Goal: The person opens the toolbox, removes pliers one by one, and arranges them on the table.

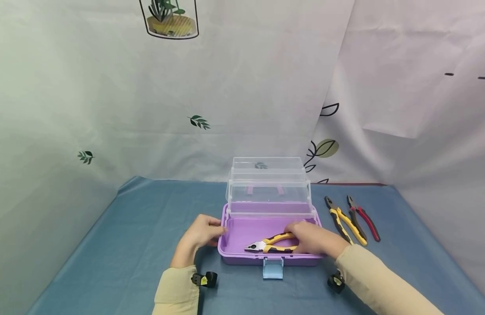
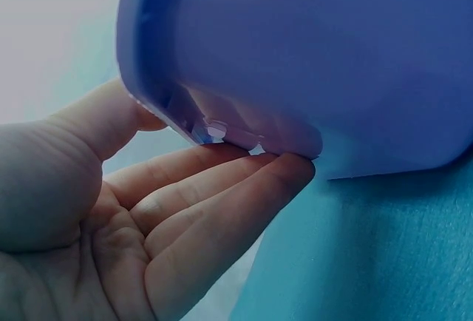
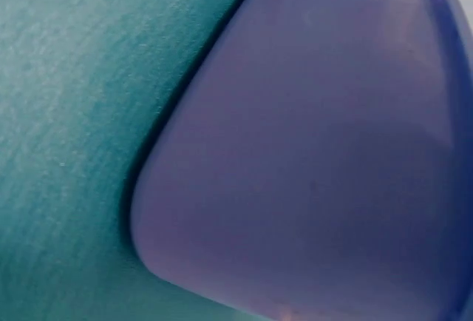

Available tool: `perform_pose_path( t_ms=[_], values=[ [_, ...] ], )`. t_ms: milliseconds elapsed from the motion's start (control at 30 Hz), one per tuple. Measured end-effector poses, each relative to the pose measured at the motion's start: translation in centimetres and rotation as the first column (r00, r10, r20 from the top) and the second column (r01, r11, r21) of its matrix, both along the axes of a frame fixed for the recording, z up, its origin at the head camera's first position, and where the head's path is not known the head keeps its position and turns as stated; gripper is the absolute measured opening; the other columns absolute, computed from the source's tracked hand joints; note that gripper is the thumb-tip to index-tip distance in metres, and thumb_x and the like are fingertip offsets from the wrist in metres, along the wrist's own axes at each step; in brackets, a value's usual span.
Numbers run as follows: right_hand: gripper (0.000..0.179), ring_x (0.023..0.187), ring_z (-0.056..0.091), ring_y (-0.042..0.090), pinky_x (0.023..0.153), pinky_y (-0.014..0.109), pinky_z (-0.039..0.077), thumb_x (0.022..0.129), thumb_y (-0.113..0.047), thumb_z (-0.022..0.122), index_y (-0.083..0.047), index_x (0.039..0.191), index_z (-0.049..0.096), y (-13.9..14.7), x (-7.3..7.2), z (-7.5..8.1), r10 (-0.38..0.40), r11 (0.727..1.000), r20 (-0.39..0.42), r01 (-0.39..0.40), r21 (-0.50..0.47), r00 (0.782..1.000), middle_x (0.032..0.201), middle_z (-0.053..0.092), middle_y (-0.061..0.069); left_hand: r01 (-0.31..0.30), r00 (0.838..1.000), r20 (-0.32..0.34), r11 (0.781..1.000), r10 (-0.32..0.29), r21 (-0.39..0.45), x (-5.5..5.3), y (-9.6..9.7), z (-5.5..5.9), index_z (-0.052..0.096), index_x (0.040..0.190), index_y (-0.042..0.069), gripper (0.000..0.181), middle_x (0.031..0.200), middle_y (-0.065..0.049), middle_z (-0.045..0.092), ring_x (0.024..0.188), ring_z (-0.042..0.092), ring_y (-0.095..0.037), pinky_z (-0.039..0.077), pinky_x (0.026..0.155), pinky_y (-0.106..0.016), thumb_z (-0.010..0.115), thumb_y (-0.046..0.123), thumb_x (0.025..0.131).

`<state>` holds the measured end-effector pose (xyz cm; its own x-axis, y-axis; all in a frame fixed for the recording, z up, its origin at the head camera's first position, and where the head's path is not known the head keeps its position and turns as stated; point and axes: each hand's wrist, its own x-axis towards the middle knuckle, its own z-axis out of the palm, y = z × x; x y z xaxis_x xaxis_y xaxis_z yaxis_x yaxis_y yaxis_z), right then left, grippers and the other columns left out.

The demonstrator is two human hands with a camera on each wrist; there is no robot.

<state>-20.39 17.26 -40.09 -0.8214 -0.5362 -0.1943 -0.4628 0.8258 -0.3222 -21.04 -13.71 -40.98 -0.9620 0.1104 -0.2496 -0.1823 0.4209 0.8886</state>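
Note:
A purple toolbox (image 1: 242,261) with its clear lid (image 1: 268,175) raised sits on the blue cloth. My left hand (image 1: 201,232) grips its left end, the thumb at the rim and the fingers (image 2: 222,210) underneath against the side wall. Inside the box, my right hand (image 1: 311,238) holds yellow-and-black pliers (image 1: 272,244) by the handles, their metal jaws pointing left, low over the box floor. The right fingertips are hidden behind the hand in the head view. Only the purple box wall (image 3: 310,151) and cloth show in the right wrist view.
Right of the box lie another yellow-and-black pair of pliers (image 1: 339,221) and a red-and-black pair (image 1: 362,217). A light blue latch (image 1: 272,268) hangs down at the box front. Pale printed curtains (image 1: 148,87) stand behind and beside the table.

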Motion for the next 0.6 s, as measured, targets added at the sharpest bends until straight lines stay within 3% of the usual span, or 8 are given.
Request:
perform_pose_path(
  t_ms=[233, 433, 600],
  values=[
    [0.059, 0.117, 0.054, 0.025, 0.100, 0.049, 0.046, 0.080, -0.020, 0.073, -0.004, 0.133, 0.052, 0.5, 0.5, 1.2, -0.026, 0.997, 0.043, 0.029, -0.069, 0.999, 0.127, 0.058, 0.009, 0.002, 1.000, -0.002, 1.000, -0.002, -0.002, -0.1, 0.0, 0.0, 0.067, 0.108, -0.008, 0.031, 0.097, -0.020, 0.070, 0.079, 0.069, -0.023, 0.060, 0.063, -0.036, 0.068, 0.006, 0.080],
    [0.052, 0.111, 0.056, 0.020, 0.096, 0.045, 0.049, 0.081, -0.022, 0.073, -0.007, 0.127, 0.055, 1.3, 0.9, 0.9, 0.008, 0.997, -0.001, -0.008, -0.080, 1.000, 0.120, 0.058, 0.003, -0.001, 1.000, -0.004, 1.000, 0.001, -0.017, 0.1, 0.1, 0.0, 0.068, 0.108, -0.006, 0.030, 0.096, -0.018, 0.071, 0.079, 0.069, -0.022, 0.060, 0.062, -0.036, 0.069, 0.006, 0.081],
    [0.053, 0.113, 0.057, 0.022, 0.096, 0.045, 0.049, 0.083, -0.029, 0.071, -0.007, 0.128, 0.055, 1.7, 0.8, 0.5, 0.017, 0.993, -0.034, -0.021, -0.118, 0.999, 0.123, 0.059, 0.005, 0.001, 1.000, -0.011, 1.000, -0.002, -0.029, 0.2, 0.2, 0.0, 0.068, 0.108, -0.007, 0.031, 0.095, -0.018, 0.071, 0.079, 0.069, -0.022, 0.060, 0.062, -0.036, 0.069, 0.006, 0.081]
  ],
)
